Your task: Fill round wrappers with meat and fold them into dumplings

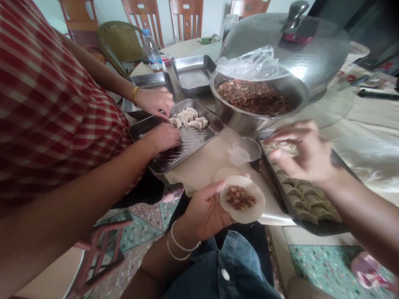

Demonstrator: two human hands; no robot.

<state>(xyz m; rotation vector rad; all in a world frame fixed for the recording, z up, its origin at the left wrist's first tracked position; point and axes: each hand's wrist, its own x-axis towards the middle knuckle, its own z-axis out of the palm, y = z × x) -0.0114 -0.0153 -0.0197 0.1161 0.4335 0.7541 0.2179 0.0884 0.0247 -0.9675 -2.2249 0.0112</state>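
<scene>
My left hand (204, 211) cups a round dumpling wrapper (245, 201) with a spoonful of minced filling on it. More wrappers lie just behind it on the table. My right hand (304, 153) hovers blurred above a metal tray (314, 227) full of folded dumplings, fingers loosely spread, with nothing visible in them. A small clear dish of water (245, 150) sits between my hands. A steel bowl of minced filling (254, 97) stands beyond it.
A person in a red checked shirt at the left has both hands on a tray (187, 145) holding several dumplings. Empty metal trays (193, 74), a water bottle (152, 50), a large perforated lid (299, 50) and wooden chairs stand farther back.
</scene>
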